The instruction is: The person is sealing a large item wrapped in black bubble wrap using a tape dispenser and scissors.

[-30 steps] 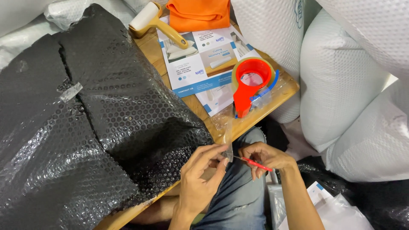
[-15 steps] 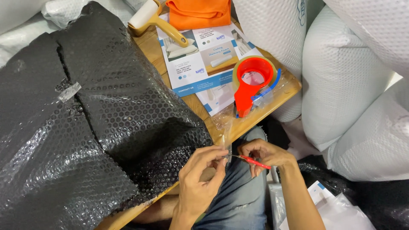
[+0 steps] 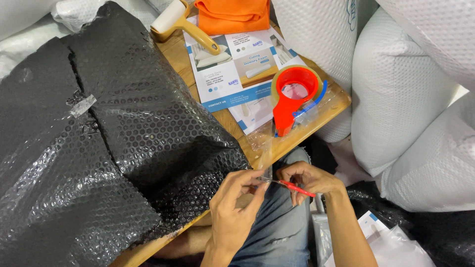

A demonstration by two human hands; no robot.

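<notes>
Near edge of the wooden table point(image 3: 326, 106): left hand point(image 3: 237, 202) pinches a clear tape strip point(image 3: 264, 158); right hand point(image 3: 309, 180) grips a red-handled cutter point(image 3: 294, 188) touching it, beside black bubble wrap point(image 3: 99, 148).

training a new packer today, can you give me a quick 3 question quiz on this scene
1. True or false: the right hand holds a red-handled cutter.
2. What is the left hand pinching? A) the lint roller B) a strip of clear tape C) the orange cloth
3. What covers the big black bundle on the table?

Key: 1 true. 2 B. 3 bubble wrap; the red tape dispenser, lint roller and orange cloth lie untouched.
</notes>
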